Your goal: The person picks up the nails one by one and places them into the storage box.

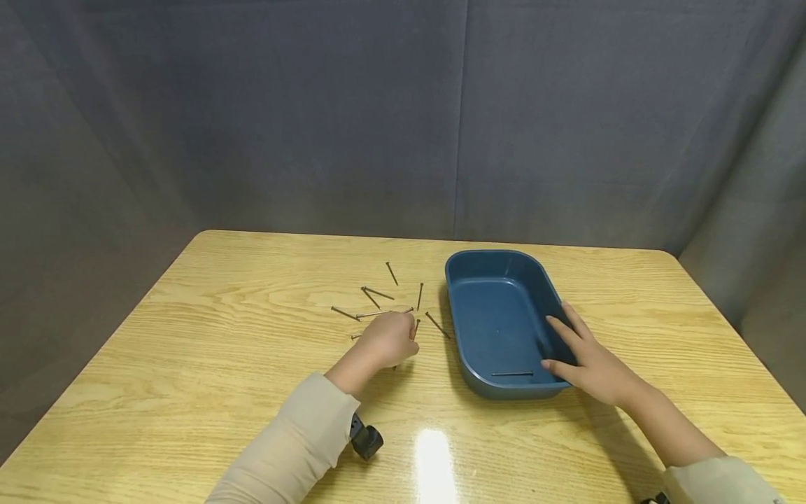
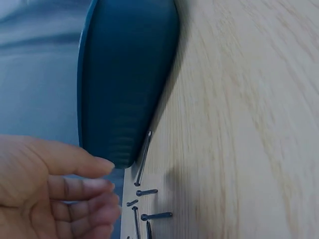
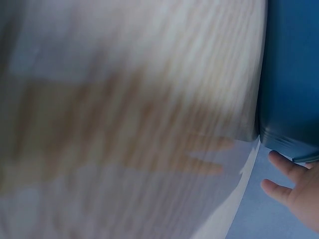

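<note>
Fingers loosely bent, our empty left hand (image 1: 387, 339) is by slender dark metal nails (image 2: 158, 216), left of the oblong blue plastic tray (image 1: 500, 318); our right hand (image 1: 588, 360) spreads across its rim.

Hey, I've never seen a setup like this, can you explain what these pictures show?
There's no machine here, just a person's two bare hands. The wide picture comes from a camera worn on the head; the other two come from wrist cameras, one per arm. On the wooden table are scattered nails and a blue tub with one nail showing inside. The left hand is over the loose nails, and I see nothing held in it. The right hand is at the tub's edge, fingers spread.
</note>
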Available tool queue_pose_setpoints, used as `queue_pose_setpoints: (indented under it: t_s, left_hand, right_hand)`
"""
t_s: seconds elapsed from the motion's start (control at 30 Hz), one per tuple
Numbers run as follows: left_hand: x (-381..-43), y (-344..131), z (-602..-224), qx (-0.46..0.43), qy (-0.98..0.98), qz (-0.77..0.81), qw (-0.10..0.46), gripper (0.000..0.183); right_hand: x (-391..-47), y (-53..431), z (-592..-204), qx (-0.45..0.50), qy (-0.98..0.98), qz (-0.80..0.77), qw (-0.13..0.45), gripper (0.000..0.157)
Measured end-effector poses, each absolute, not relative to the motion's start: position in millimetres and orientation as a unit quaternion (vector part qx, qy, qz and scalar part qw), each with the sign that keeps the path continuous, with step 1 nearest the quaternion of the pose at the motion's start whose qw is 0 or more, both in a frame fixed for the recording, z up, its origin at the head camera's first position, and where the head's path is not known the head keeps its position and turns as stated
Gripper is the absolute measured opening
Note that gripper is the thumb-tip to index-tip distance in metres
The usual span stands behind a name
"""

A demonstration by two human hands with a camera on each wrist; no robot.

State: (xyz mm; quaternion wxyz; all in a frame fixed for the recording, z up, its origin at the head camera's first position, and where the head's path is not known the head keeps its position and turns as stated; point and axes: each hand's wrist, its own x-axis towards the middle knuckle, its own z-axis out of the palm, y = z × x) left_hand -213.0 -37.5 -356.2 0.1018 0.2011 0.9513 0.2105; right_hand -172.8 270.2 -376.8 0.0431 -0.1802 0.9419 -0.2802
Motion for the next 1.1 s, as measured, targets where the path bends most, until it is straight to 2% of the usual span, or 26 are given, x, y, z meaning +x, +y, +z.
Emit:
queue_pose_setpoints:
  t_s: [0.3, 0.6, 1.1]
  left_hand:
    - [-215.2, -40.0, -361.4, 0.15, 0.97, 0.157, 0.111, 0.011]
    - [-217.9, -41.8, -368.9, 0.142, 0.976, 0.119, 0.114, 0.024]
    - [-221.3, -36.8, -376.3, 0.125, 0.981, 0.092, 0.117, 0.022]
  right_hand:
    - [-173.2, 269.1, -376.4, -0.177, 0.941, -0.284, 0.046, 0.07]
    - [-173.9, 270.1, -377.6, -0.175, 0.942, -0.284, 0.044, 0.071]
    - [-173.4, 270.7, -377.0, -0.179, 0.94, -0.287, 0.042, 0.071]
